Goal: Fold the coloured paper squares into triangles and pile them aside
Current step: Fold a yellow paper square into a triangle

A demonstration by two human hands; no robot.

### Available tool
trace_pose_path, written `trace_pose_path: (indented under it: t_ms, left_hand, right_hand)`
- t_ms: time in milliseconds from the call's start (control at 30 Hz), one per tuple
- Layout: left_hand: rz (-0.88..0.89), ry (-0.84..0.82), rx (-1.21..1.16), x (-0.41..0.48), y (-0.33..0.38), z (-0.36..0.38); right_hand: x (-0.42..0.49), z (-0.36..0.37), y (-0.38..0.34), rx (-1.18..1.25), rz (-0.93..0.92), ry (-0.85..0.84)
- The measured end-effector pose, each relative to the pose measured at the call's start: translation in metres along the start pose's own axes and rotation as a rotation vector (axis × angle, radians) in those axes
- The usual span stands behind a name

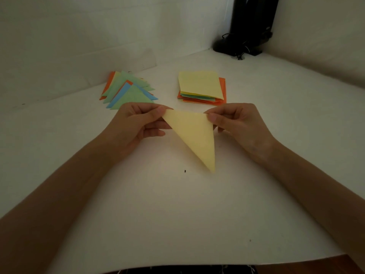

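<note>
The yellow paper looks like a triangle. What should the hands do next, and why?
Probably lay the yellow triangle on the pile of folded triangles at the back left. It already looks fully folded, and the left hand and right hand just pinch its top corners.

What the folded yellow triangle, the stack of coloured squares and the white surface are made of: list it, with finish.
Folded yellow triangle: thin matte paper, going by its sharp crease and no shine. Stack of coloured squares: likely the same paper; thin layered sheet edges show. White surface: smooth and matte, perhaps a paper sheet or laminate; unclear.
</note>
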State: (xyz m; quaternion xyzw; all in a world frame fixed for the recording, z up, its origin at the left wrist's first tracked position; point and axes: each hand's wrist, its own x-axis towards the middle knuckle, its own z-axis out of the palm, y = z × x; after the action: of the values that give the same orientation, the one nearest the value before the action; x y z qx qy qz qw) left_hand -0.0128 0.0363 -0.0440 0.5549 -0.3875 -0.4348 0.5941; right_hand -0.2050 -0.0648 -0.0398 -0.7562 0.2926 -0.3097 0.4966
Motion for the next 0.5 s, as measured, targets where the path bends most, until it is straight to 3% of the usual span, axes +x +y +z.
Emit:
trace_pose_path:
  t_ms: [300, 400, 500]
  left_hand:
    - [0.064, 0.072, 0.084, -0.0003, -0.0047, 0.0028]
    - [0.125, 0.120, 0.115, -0.0011, -0.0040, 0.0050]
    - [0.173, 0.140, 0.137, -0.0014, -0.0038, 0.0090]
  right_hand:
    - [0.0005, -0.0001, 0.0048, 0.055, 0.033, -0.026]
    - [-0.0014, -0.0003, 0.0050, 0.124, 0.028, -0.115]
    - [-0.0028, 0.0052, 0.0054, 0.031, -0.024, -0.154]
